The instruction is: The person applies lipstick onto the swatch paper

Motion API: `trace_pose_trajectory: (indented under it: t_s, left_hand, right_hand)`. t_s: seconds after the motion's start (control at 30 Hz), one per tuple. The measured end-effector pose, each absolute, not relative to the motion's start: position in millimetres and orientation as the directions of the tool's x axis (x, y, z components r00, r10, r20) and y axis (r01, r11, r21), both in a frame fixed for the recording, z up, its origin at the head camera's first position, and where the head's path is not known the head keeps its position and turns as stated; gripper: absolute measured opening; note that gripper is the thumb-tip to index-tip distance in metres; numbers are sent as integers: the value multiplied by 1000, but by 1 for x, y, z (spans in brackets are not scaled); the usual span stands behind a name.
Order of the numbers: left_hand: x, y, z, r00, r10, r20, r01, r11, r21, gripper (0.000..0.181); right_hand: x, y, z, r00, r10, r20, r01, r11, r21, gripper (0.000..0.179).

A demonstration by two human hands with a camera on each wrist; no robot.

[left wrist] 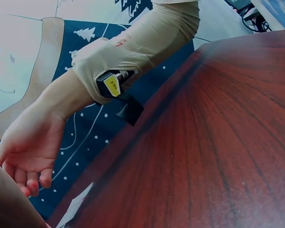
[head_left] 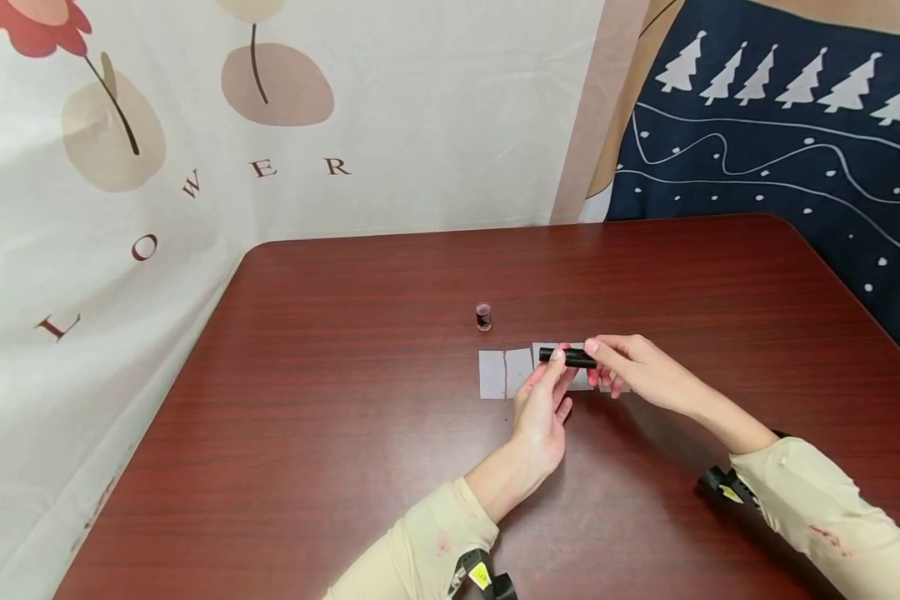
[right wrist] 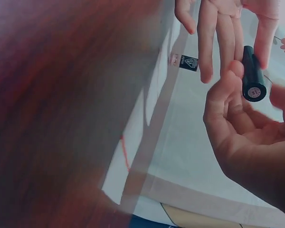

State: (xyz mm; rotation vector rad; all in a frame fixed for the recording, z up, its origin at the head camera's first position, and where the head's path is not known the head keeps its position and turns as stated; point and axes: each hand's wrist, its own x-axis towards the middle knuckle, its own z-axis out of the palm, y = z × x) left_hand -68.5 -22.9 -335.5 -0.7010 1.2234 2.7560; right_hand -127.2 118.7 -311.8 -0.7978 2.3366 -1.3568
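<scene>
In the head view a black lipstick-like tube (head_left: 567, 357) lies level between the two hands, above some white paper pieces. My left hand (head_left: 537, 417) pinches its left part between thumb and fingers. The right hand (head_left: 645, 373) has its thumb and forefinger at the other end. Seen in the right wrist view, that end of the tube (right wrist: 254, 80) carries a small round sticker, with the right hand's fingertips (right wrist: 234, 69) beside it. Reddish marks show on several fingertips. The left wrist view hides the tube.
White paper pieces (head_left: 492, 375) lie in a row under the hands, one with a red line. Behind them stands a small jar (head_left: 483, 317) with a dark label and pinkish top. The brown table (head_left: 307, 400) meets a white printed cloth (head_left: 450, 133) at the back.
</scene>
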Motion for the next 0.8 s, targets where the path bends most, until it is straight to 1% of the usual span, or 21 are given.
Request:
trace_pose_trajectory:
  t_s: [0.07,0.13,0.27,0.4,0.53,0.6,0.73,0.8]
  left_hand:
    - [-69,-24,-335,-899,-136,-415,-217,-685,695,26]
    - [-69,-24,-334,-899,-139,-415,-216,-685,696,25]
    - [-69,-25,-335,-895,-145,-421,-215,-686,695,21]
    - [-68,-24,-336,-897,-140,-418,-220,-679,700,24]
    - [-68,-23,-337,-895,-145,-421,-221,-676,703,26]
    - [-68,-24,-336,-895,-146,-422,-219,-679,701,26]
    - [-68,-25,-334,-902,-149,-406,-206,-676,707,27]
    - [-68,-26,-333,-903,-151,-401,-203,-674,710,27]
  right_hand:
    - [-128,117,-310,-794,-606,-33,-251,377,-891,37]
    - [-129,116,-310,-783,-619,-56,-237,381,-894,40]
    - [-128,117,-311,-763,-645,-41,-316,427,-847,37]
    - [-127,119,-314,-779,-627,1,-375,464,-802,31]
    - [-126,119,-314,-787,-617,21,-394,476,-786,27]
    - [-126,119,-313,-788,-615,4,-352,446,-823,31]
    - [-126,120,-309,-785,-615,-75,-224,394,-892,46]
    - [-126,119,-307,-771,-629,-100,-209,398,-893,48]
